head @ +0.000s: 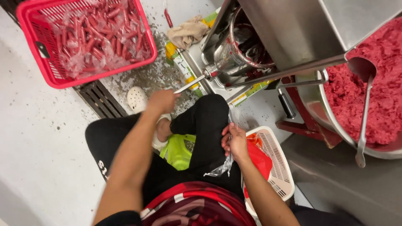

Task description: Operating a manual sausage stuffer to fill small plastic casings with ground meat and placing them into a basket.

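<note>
The left hand (pixel 161 100) is curled into a loose fist at the tip of a thin metal nozzle (pixel 189 84), its fingers closed about the end of the tube. The nozzle sticks out from a shiny steel machine (pixel 238 52) with a round cylinder and a smear of red at the joint. The right hand (pixel 235 141) rests on the person's right knee, fingers bent and pinching a strip of thin clear plastic casing (pixel 222 166) that hangs crumpled down the black trouser leg.

Room is tight. The knees are folded close to the machine, and a floor drain grate (pixel 99 99) runs just beside the left leg. A white perforated clog (pixel 137 98) sits at the grate's edge, near the left hand. To the right, a white slotted basket (pixel 276 157) holding something red touches the right thigh. Beyond it a wide steel tub (pixel 312 102) of coarse pink minced meat takes up the corner, with a long metal ladle (pixel 363 104) lying across the meat.

Well apart, at upper left, a red plastic crate (pixel 86 39) holds many glossy red sausages in clear wrap. A crumpled beige rag (pixel 188 31) lies by the machine. The floor (pixel 37 138) is pale, smooth and speckled with dark bits.
</note>
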